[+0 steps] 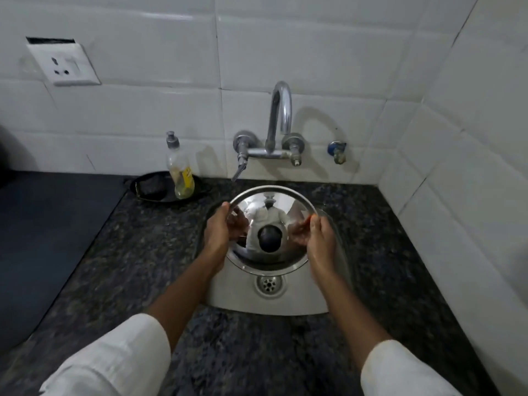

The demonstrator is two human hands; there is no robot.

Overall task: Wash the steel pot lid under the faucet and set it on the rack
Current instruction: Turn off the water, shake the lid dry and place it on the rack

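**dishpit_dan:** White sleeves (123, 355) down at the bottom edge, forearms reaching out over the speckled granite counter (137, 252) — so where are we with the steel pot lid (268, 201)?

**rinse_n_rack:** We've got it up over the sink (228, 298), held by both sides. Left hand (218, 232) is closed on the left rim, right hand (320, 235) is closed on the right rim, fingers curled round the edge. It's tilted so the far edge is higher and the shiny face looks back at us.

**dishpit_dan:** And the faucet (281, 110)?

**rinse_n_rack:** That's the bit that matters. The spout curves over behind and above the lid's far edge, so the lid sits just short of it, on our side. It's round, no long axis to fuss about — we'd guess it just needs pushing away from us and up. Neither hand is clearly closer to the spout. We can't see any water running.

**dishpit_dan:** Slippery?

**rinse_n_rack:** Probably. Polished domed steel, mirror smooth, thin rolled rim with a dark knob (270, 238) showing in the middle. The sink is brushed steel with a perforated drain (269, 282), and the wall is glossy white tile.

**dishpit_dan:** Rack?

**rinse_n_rack:** Not in view. There's just a soap bottle (180, 172) standing in a dark dish (148, 195) back left.
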